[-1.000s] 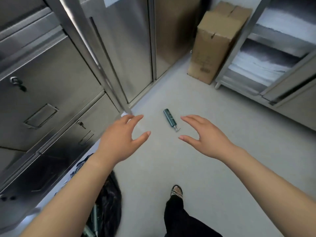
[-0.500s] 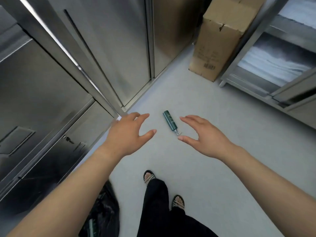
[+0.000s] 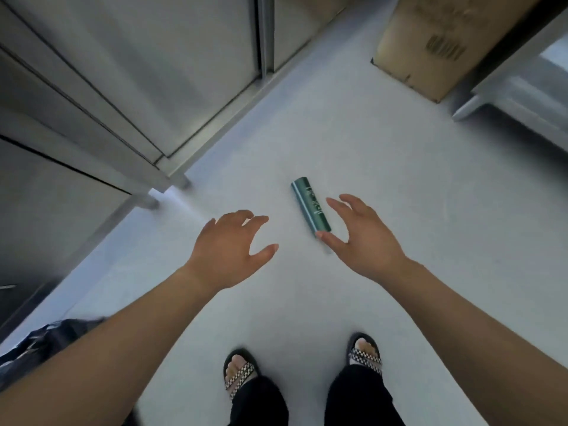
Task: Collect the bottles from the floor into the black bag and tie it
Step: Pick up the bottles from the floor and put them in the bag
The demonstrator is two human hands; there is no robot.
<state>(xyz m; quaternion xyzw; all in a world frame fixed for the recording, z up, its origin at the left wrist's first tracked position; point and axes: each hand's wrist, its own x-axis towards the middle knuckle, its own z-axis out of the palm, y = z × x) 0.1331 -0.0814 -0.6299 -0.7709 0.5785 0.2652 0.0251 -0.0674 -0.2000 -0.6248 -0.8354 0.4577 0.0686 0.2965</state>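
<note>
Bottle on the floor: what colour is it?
The bottle is dark teal green, seen best in the head view.

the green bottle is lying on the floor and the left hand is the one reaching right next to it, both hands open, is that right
Not quite. The head view shows it is the right hand whose open fingers flank the green bottle. The left hand is open too, but apart from it. The bottle does lie on the floor.

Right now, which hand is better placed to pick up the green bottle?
The right hand: it is open beside the bottle, with the thumb near its lower end. The left hand is farther away.
</note>
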